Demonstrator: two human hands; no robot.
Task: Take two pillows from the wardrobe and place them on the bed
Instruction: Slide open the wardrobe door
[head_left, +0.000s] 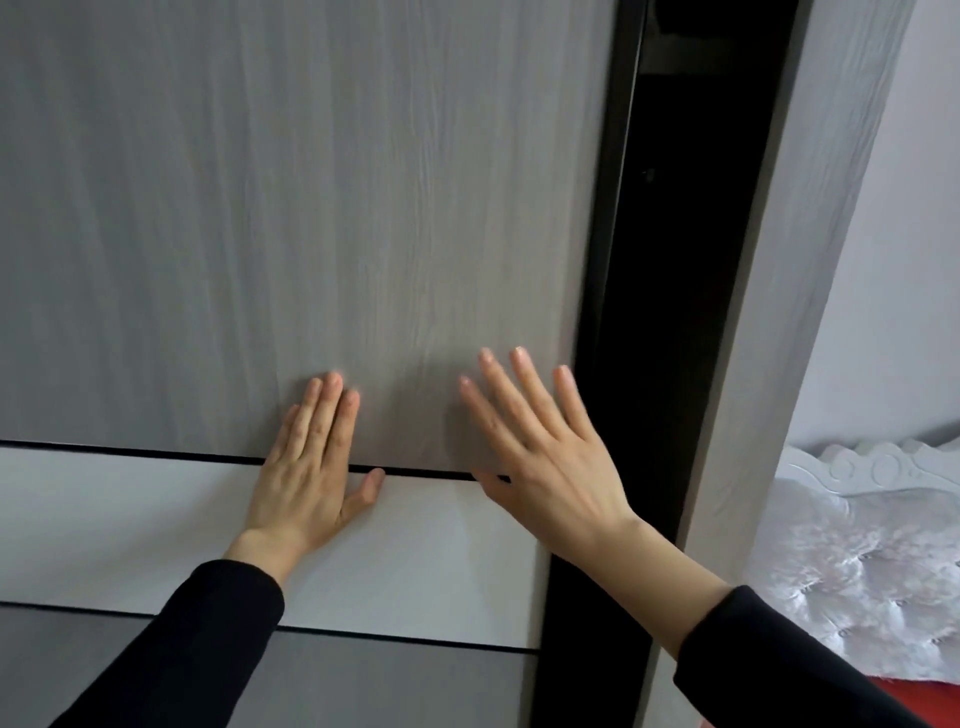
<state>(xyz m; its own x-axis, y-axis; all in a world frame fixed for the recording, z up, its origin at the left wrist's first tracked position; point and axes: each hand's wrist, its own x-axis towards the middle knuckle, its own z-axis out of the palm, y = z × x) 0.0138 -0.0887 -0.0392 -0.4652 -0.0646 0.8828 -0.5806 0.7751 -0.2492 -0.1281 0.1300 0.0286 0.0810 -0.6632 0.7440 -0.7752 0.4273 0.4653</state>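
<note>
A grey wood-grain sliding wardrobe door (291, 208) fills most of the view, with a white band across it lower down. My left hand (311, 462) lies flat on the door, fingers together, holding nothing. My right hand (540, 447) is spread flat near the door's right edge, fingers apart. To the right of the door's edge a narrow dark gap (680, 291) shows the wardrobe's inside. No pillow is visible. The bed's white tufted headboard (878, 551) shows at the lower right, with a strip of red bedding (904, 701) below it.
The wardrobe's grey side panel (800, 312) stands between the gap and the bed. A pale wall (914, 260) rises behind the headboard.
</note>
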